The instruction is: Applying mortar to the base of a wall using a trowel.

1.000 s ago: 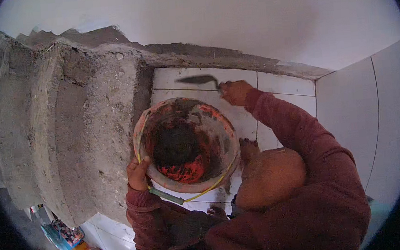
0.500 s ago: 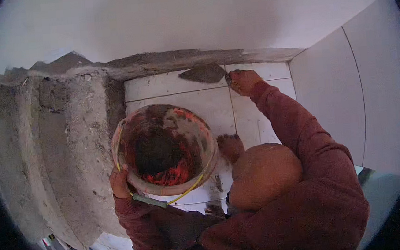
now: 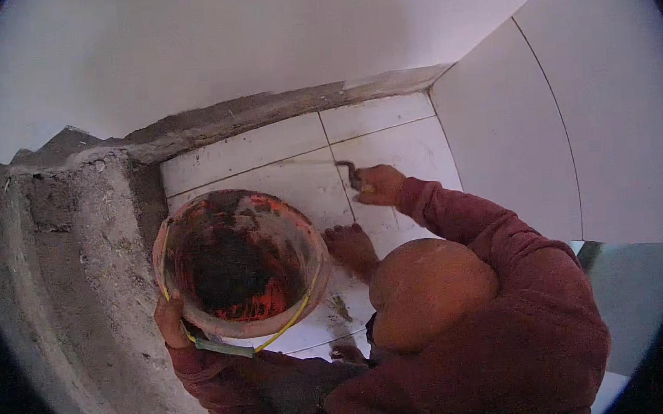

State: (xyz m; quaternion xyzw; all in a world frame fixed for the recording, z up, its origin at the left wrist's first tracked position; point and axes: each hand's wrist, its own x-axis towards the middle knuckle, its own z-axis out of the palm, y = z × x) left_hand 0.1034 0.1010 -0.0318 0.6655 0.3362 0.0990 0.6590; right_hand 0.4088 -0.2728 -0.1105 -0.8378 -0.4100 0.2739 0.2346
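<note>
My left hand [image 3: 171, 321] grips the left rim of a round bucket [image 3: 241, 328], its fingers closed there next to the yellow wire handle [image 3: 286, 319]. Reddish-orange patches show through grey smears inside the bucket, and dark material lies at its bottom. A grey-green grip [image 3: 226, 348] on the wire hangs at the near side. Beyond the bucket to the right, my right hand [image 3: 380, 185] is closed round the handle of a trowel [image 3: 348, 164]. Its blade shows only as a thin, faint line pointing left above the tiles, seen nearly edge-on.
Rough concrete steps [image 3: 105, 248] rise along the left. White floor tiles [image 3: 249, 155] run to the far wall [image 3: 256, 42], which has a rough grey band at its foot. A pale panel [image 3: 497, 132] stands at right. My bare foot [image 3: 353, 250] rests beside the bucket.
My right hand has drawn the trowel back from the wall's foot toward me, and its blade has turned edge-on. The whole view has shifted and tilted. My left hand stays on the bucket.
</note>
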